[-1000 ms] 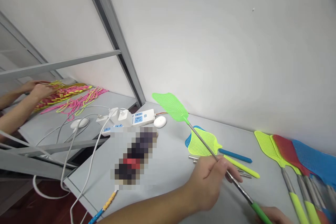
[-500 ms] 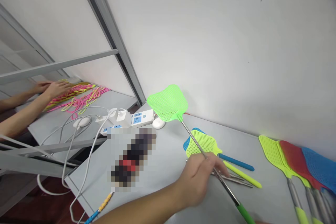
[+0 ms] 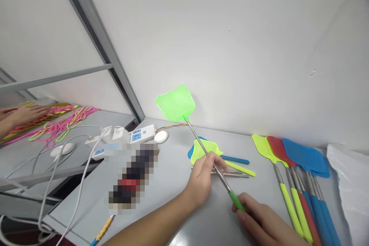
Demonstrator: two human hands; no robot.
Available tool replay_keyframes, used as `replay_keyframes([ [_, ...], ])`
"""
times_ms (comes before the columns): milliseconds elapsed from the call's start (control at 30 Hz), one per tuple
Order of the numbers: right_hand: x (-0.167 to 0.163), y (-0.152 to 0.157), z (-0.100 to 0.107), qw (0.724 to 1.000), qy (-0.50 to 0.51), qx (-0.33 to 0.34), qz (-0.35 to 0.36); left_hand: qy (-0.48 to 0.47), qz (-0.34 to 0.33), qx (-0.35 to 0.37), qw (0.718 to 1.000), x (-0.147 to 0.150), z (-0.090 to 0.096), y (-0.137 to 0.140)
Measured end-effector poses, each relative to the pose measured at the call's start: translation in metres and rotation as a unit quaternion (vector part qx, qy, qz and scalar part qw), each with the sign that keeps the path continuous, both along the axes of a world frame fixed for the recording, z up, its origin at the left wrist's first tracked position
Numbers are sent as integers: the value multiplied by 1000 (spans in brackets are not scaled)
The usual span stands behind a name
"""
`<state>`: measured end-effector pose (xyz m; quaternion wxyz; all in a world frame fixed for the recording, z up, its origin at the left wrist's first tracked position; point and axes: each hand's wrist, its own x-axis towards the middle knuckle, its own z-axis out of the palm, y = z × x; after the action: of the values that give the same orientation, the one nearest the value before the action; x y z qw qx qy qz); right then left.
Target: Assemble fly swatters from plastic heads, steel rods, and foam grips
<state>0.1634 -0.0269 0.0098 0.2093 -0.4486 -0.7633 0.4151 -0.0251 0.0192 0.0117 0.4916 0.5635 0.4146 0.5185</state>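
A fly swatter (image 3: 176, 103) with a bright green mesh head slants up over the table, its metal rod drawn out long. My left hand (image 3: 203, 177) is closed around the middle of the rod. Lower right, my right hand (image 3: 256, 213) grips the green handle. Beneath the rod lie a yellow-green swatter head (image 3: 205, 150), partly over a blue one (image 3: 191, 152), with a blue handle (image 3: 236, 160), a yellow-green handle (image 3: 242, 169) and several thin metal rods (image 3: 238, 175) beside them.
Several yellow, red and blue swatters (image 3: 305, 155) lie in a row at right, next to a white plastic sheet (image 3: 351, 184). A power strip (image 3: 142, 133), cables and a white round device (image 3: 160, 137) sit left. Beyond the metal frame (image 3: 112, 65), another person's hands (image 3: 27, 114) touch pink and yellow cords.
My right hand has come into view on the green handle. My view has turned right, showing more of the swatter row and the white sheet. Both hands remain on the swatter.
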Motion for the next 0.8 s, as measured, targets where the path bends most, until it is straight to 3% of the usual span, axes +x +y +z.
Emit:
replay_keyframes([
  [133, -9, 11, 7, 998, 8, -63, 12, 2, 22, 4, 1000, -3, 5, 2],
  [267, -13, 28, 5, 998, 43, -52, -9, -1, 20, 3, 1000, -7, 9, 4],
  [367, -10, 41, 12, 999, 42, -3, -4, -29, 7, -10, 1000, -12, 11, 8],
  [500, 4, 55, 19, 993, -49, 111, 12, -53, 12, -5, 998, -18, 15, 16],
  [633, 17, 63, 16, 961, -146, 233, 11, -55, 39, 12, 998, -17, 17, 17],
  [800, 23, 69, 16, 919, -192, 343, 21, -95, 85, 30, 991, -16, 17, 17],
])
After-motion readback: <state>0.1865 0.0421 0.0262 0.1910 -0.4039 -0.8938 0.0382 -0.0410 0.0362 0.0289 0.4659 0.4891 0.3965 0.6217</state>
